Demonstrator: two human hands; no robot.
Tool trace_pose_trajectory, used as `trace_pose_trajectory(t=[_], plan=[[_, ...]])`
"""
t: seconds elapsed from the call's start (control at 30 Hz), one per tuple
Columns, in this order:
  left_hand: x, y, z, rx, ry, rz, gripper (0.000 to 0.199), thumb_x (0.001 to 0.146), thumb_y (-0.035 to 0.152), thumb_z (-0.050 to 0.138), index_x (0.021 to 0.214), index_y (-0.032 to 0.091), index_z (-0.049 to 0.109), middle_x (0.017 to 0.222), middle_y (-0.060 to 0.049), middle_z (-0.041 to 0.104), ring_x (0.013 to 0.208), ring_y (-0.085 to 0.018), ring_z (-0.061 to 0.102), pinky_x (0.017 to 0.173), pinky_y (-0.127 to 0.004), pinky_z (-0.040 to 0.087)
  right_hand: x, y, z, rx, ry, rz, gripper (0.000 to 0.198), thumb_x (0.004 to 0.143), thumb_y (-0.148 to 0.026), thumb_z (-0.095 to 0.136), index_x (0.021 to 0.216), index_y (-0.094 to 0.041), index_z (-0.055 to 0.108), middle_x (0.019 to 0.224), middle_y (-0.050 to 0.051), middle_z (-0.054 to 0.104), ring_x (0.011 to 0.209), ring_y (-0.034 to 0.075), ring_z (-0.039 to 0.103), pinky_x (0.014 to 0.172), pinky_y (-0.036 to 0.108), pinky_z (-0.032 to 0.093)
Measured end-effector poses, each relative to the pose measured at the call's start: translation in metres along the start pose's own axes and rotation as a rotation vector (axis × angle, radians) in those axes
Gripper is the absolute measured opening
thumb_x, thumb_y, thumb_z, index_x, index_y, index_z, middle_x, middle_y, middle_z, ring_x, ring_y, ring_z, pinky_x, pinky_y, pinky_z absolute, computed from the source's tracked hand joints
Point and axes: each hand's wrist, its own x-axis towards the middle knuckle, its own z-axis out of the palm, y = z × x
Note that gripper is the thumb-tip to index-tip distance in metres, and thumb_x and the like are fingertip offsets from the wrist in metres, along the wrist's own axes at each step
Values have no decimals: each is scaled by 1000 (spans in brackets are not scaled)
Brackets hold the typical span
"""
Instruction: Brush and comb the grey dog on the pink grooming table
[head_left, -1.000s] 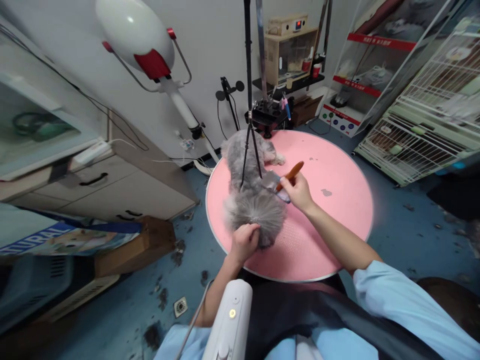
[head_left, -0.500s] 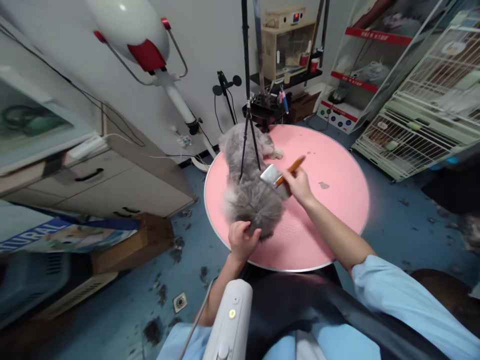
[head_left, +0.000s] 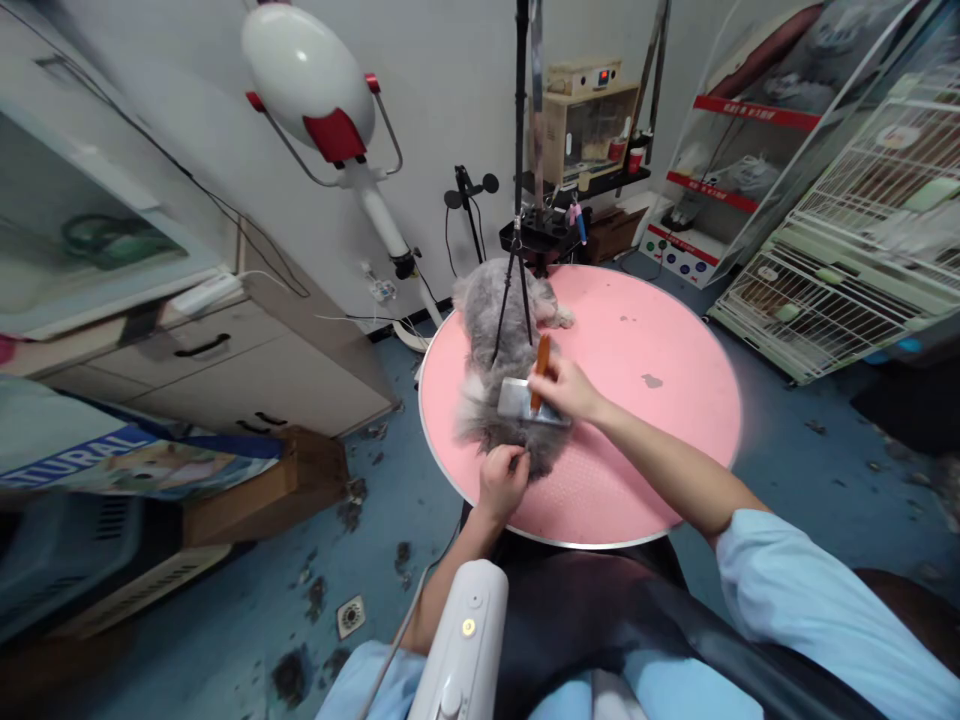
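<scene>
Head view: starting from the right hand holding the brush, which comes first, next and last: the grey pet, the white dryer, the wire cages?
1. Grey pet: right under the right hand and brush, on the pink table.
2. White dryer: bottom of the view, by the person's lap.
3. Wire cages: far right, on the floor.

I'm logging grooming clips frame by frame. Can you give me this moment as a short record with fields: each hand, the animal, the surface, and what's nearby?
left hand: left hand grips the fur at the rear of the dog
right hand: right hand holds a brush with an orange handle, its metal head on the dog's back
animal: grey, fluffy, tethered by a black leash from the pole above
surface: round pink table
nearby: white dryer at the person's chest; wire cages at right; fur clumps on the blue floor
</scene>
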Motion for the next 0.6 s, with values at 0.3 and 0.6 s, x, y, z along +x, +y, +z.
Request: trace_pose_trajectory(t=[0.3,0.6], plan=[[0,6,6,-34,47,67,15,90,15,60,75,18,61,64,-2,65,60,-15,63,57,-26,46,16,-26,5,-169,-102,-68,10,77,-24,69,76,-20,59,71,0,64,65,16,57,65,28,42],[-9,1,6,-74,41,9,7,90,16,59,84,19,60,72,-2,64,65,-14,63,61,-26,49,19,-26,-4,-182,-111,-63,12,76,-25,71,73,-20,60,69,0,63,62,16,56,63,29,42]])
